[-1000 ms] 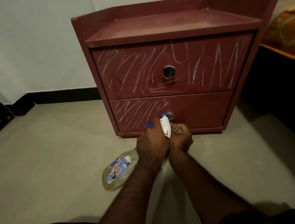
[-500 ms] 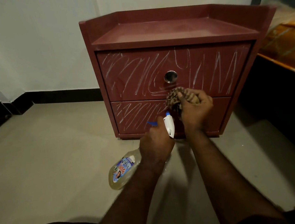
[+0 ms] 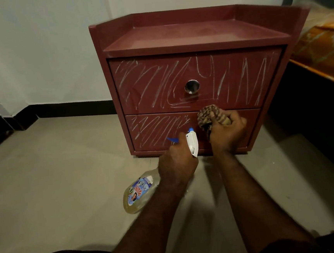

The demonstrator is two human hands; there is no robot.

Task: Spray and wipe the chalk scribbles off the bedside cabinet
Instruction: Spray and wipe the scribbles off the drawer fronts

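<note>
A dark red bedside cabinet [image 3: 194,37] stands on the floor against the wall. White chalk scribbles [image 3: 158,82] cover its upper drawer and the left part of the lower drawer [image 3: 152,129]. My left hand [image 3: 176,161] grips the neck of a clear spray bottle [image 3: 139,191] with a white and blue trigger head, nozzle toward the lower drawer. My right hand [image 3: 226,133] holds a bunched brown patterned cloth [image 3: 208,115] against the lower drawer, just right of its middle. The lower knob is hidden behind my hands.
A round metal knob [image 3: 192,86] sits on the upper drawer. A bed with an orange cover [image 3: 325,48] stands close on the right. Bare grey floor [image 3: 55,176] stretches to the left, edged by a black skirting [image 3: 69,109].
My right hand lifted from beside the bottle with the cloth and moved up and right to the lower drawer front. The left hand keeps its grip on the bottle.
</note>
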